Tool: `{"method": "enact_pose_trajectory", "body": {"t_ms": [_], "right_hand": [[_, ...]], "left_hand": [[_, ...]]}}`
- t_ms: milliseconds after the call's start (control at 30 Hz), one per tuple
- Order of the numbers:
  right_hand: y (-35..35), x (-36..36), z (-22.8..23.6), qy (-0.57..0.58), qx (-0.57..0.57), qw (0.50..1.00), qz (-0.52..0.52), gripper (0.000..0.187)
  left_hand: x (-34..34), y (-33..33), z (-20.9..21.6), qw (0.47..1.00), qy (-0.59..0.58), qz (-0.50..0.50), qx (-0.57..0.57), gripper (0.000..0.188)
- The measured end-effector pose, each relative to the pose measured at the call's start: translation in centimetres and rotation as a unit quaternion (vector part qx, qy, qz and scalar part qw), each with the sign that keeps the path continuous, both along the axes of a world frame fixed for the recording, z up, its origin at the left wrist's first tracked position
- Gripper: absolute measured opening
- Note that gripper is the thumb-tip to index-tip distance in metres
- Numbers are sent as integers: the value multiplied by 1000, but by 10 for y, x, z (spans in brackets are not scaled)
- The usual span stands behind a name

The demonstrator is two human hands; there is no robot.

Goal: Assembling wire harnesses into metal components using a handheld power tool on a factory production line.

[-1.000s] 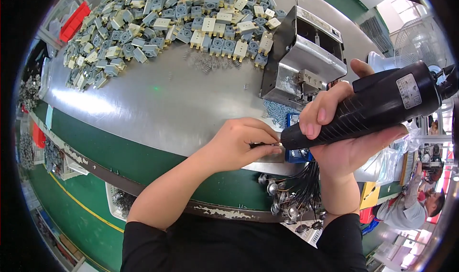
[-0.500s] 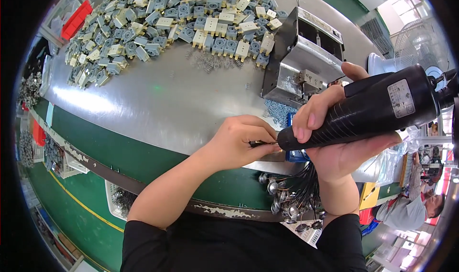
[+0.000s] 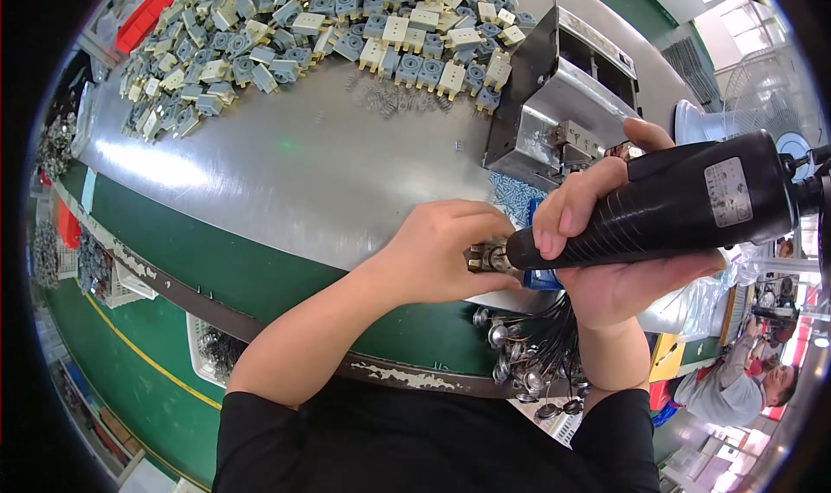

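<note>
My right hand (image 3: 610, 290) is wrapped round a black electric screwdriver (image 3: 671, 203), held nearly level with its tapered nose pointing left. My left hand (image 3: 433, 251) pinches a small metal-and-dark part (image 3: 487, 257) between thumb and fingers, right at the nose of the screwdriver. The fingers and the tool partly cover that part, so its exact kind is unclear. The screwdriver's bit is hidden. Beside the screwdriver's nose, a blue tray (image 3: 543, 280) shows under my hands. Small bluish screws (image 3: 512, 192) lie heaped just beyond.
A big pile of grey and cream block-shaped parts (image 3: 424, 17) covers the far table, with loose springs (image 3: 394, 101) before it. A metal fixture (image 3: 528, 116) stands right of them. Black-wired round metal pieces (image 3: 519, 354) hang at the near edge. Another person (image 3: 731, 393) sits at right.
My left hand has opened a little and turned, so more of the small part shows. The screwdriver has shifted slightly right and down.
</note>
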State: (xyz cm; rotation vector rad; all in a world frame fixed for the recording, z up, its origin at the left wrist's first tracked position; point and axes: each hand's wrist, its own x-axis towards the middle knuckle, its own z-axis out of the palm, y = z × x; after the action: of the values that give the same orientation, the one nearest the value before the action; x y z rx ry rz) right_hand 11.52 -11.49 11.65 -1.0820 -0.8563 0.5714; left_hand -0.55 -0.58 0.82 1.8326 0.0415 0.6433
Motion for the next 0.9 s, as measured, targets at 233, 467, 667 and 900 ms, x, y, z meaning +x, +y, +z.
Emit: {"method": "enact_pose_trajectory", "body": {"t_ms": [233, 467, 667, 900], "right_hand": [[1, 4, -8, -17, -6, 1000, 12, 122], [0, -6, -12, -3, -59, 998, 2, 128], [-3, -7, -29, 41, 28, 997, 62, 113], [-2, -7, -26, 34, 38, 996, 69, 115]], "left_hand": [[2, 1, -5, 994, 67, -38, 75, 30], [0, 1, 0, 991, 116, -52, 47, 28], [1, 0, -7, 993, 99, -49, 52, 26], [1, 0, -13, 994, 82, -46, 50, 24]]}}
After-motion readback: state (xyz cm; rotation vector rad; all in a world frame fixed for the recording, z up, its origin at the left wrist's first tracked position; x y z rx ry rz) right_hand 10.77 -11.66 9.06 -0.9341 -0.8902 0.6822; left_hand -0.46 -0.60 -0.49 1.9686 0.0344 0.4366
